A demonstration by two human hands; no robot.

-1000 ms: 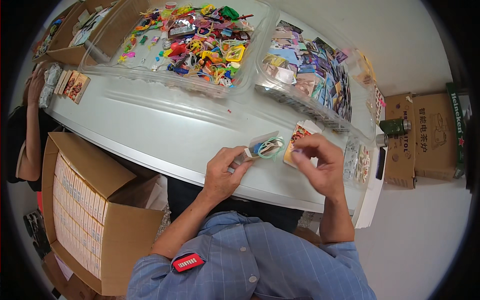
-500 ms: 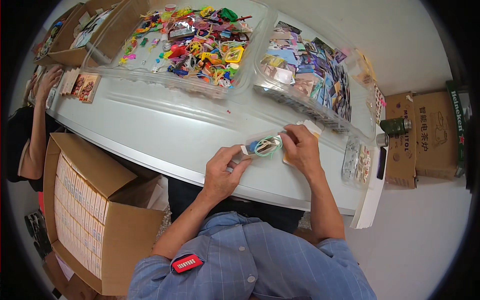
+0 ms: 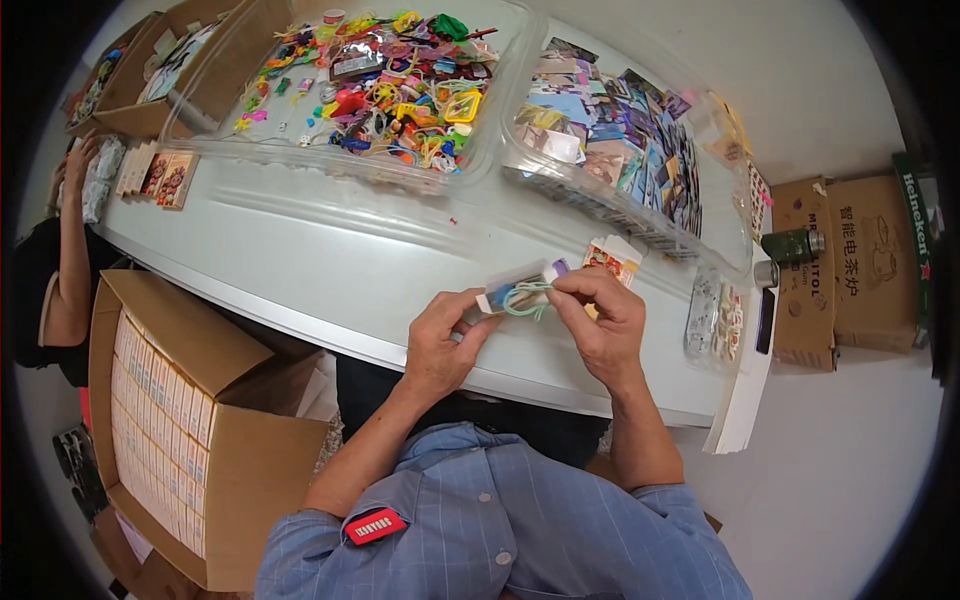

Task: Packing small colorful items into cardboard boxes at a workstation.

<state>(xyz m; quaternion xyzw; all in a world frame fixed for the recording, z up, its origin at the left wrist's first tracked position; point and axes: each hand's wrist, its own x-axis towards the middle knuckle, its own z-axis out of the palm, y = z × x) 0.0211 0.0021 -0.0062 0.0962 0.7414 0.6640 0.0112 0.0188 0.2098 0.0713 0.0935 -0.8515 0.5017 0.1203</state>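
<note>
One hand-held box [image 3: 516, 276], two large clear bins [image 3: 330, 163]

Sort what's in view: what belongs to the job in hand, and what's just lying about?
Job in hand:
small open box, held in the left hand
green cord, at its open end
purple item, at the right hand
probably the tub of trinkets

Apparently lying about:
green bottle
brown cartons by the wall

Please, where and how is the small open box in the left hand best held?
Probably by its outer walls at the left end, coming from the left, as the left hand does. The opening of the small open box shows from above, and loops of green cord bulge out toward the right hand, so that side seems better left free. The walls look thin, which suggests a light grip.
</note>
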